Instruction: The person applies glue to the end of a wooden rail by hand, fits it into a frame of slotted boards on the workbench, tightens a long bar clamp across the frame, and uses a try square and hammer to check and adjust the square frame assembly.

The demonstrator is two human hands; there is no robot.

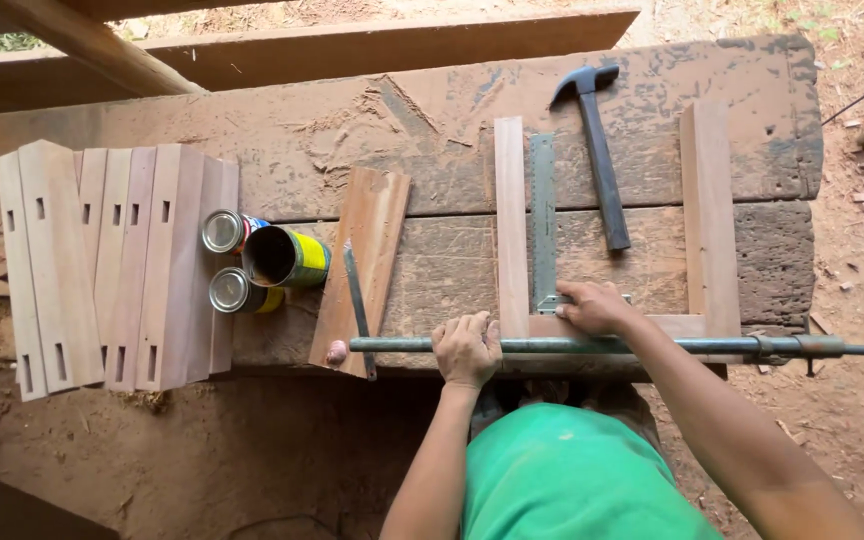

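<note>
I see my left hand [466, 348] wrapped tight around a long metal bar [592, 346] that lies along the near edge of the worktop [432, 130]. My right hand [594, 306] is pressed flat, fingers together, on the corner of a wooden frame [512, 230], right by a metal square ruler [543, 215]. A hammer [597, 150] lies inside the frame. Off to the left are three cans [284, 257] and a stack of slotted boards [112, 265].
</note>
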